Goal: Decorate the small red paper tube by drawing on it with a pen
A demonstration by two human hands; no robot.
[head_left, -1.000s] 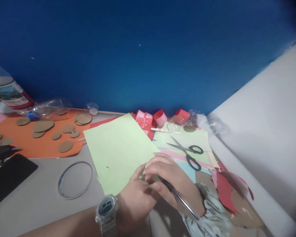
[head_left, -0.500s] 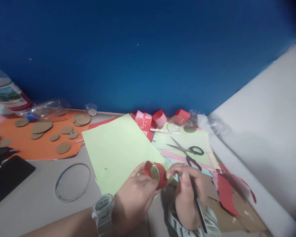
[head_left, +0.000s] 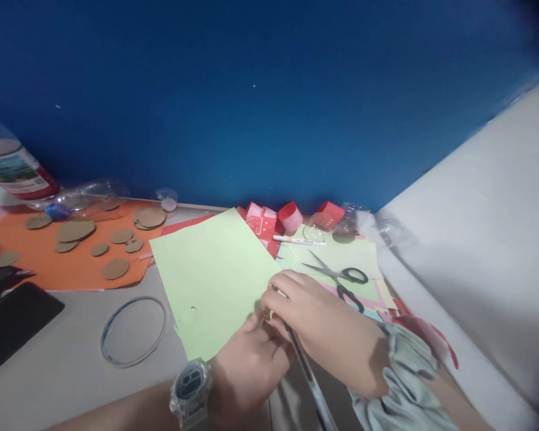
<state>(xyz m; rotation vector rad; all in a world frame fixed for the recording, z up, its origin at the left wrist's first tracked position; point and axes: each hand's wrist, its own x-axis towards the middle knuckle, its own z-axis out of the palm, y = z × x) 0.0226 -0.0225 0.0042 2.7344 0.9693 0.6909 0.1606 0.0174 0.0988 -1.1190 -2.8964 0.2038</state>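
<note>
My left hand (head_left: pixel 250 364), a clear watch (head_left: pixel 192 384) on its wrist, rests at the near edge of a pale green paper sheet (head_left: pixel 211 272). Its fingers are curled under my right hand. The red paper ring it held a moment ago is covered there. My right hand (head_left: pixel 326 328), with a grey scrunchie (head_left: pixel 402 374) at the wrist, lies over the left fingers. It pinches a thin dark pen (head_left: pixel 303 368) whose tip meets the green sheet's right edge.
Black-handled scissors (head_left: pixel 341 278) lie on pastel sheets to the right, with a white marker (head_left: pixel 299 240) and red paper rings (head_left: pixel 291 214) behind. A clear plastic ring (head_left: pixel 132 330), an orange sheet (head_left: pixel 72 269) with several cardboard discs and a black phone (head_left: pixel 13 320) lie left. White board (head_left: pixel 476 239) rises right.
Half a second ago my left hand held the red ring up with my right hand apart. Now both hands are together on the green sheet and the ring is covered.
</note>
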